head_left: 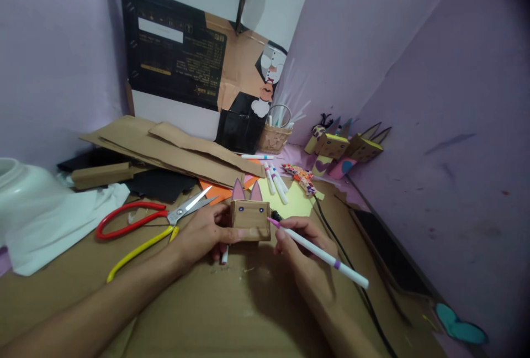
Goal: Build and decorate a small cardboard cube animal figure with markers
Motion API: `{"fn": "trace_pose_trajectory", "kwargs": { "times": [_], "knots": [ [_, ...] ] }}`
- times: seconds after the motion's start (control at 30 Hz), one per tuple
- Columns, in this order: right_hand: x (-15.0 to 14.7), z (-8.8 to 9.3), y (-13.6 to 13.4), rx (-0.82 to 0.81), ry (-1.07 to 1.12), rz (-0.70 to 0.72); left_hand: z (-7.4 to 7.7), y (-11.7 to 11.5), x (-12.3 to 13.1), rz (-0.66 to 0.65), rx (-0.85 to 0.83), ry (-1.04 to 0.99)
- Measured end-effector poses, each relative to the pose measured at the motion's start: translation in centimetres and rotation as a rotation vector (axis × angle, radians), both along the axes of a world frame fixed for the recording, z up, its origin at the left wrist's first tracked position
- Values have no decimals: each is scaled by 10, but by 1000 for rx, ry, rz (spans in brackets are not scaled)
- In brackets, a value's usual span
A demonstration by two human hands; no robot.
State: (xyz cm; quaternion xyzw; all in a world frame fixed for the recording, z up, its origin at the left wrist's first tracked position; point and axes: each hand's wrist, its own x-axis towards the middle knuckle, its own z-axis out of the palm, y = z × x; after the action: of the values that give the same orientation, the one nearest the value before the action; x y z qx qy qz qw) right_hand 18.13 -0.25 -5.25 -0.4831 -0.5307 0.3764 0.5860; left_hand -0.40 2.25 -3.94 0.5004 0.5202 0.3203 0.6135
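My left hand (207, 232) grips the left side of a small cardboard box head (250, 219), thumb across its lower front. The box has two upright pink-lined ears and two dark eyes drawn on its face. Between the fingers of my right hand (304, 242) is a white marker (327, 257) with purple bands. Its pink tip is at the right edge of the box face; whether it touches cannot be told. A short white stick (224, 255) shows beneath my left hand.
Red-handled scissors (165, 214) and a yellow-handled tool (138, 253) lie left. Cardboard strips (174, 148), markers (276, 181) and yellow paper (300, 199) lie behind. A black cable (343, 253) runs along the right. Finished-looking box animals (334, 145) stand at the back right.
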Motion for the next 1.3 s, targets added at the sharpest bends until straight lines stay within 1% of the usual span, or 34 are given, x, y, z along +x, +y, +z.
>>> {"fn": "trace_pose_trajectory", "kwargs": {
  "times": [0.17, 0.27, 0.4, 0.43, 0.5, 0.57, 0.63, 0.7, 0.77, 0.87, 0.93, 1.03, 1.13, 1.3],
  "knots": [
    [-3, 4, 1, -11, 11, 22, 1, 0, 0, 6, 1, -9],
    [-7, 4, 1, 42, 25, 29, 1, 0, 0, 4, 12, 4],
    [-11, -2, 2, 117, -6, 71, -1, 0, 0, -6, 4, 18],
    [-11, -4, 3, 144, 6, 67, -2, 0, 0, -7, 6, 17],
    [-11, -3, 8, 203, 38, 15, -3, 0, 0, -6, 19, 14],
    [-10, 2, 15, 242, 25, -69, -3, 0, 0, -9, 31, 10],
    [-9, 12, 24, 270, -57, -115, -4, -1, 0, -13, 38, 3],
    [-8, 24, 30, 314, -191, -85, -4, -1, 0, -8, 47, -16],
    [-10, 34, 32, 356, -362, -8, -4, -2, 1, 11, 61, -57],
    [-16, 38, 28, 325, -584, 73, -2, -4, 2, 28, 95, -131],
    [-20, 36, 25, 272, -643, 80, -1, -6, 2, 21, 118, -140],
    [-22, 32, 23, 234, -630, 93, 0, -8, 1, 4, 130, -121],
    [-22, 32, 24, 228, -601, 118, 1, -10, 0, 4, 138, -95],
    [-21, 30, 25, 238, -591, 112, 0, -10, 1, 0, 191, -80]
  ]
}}
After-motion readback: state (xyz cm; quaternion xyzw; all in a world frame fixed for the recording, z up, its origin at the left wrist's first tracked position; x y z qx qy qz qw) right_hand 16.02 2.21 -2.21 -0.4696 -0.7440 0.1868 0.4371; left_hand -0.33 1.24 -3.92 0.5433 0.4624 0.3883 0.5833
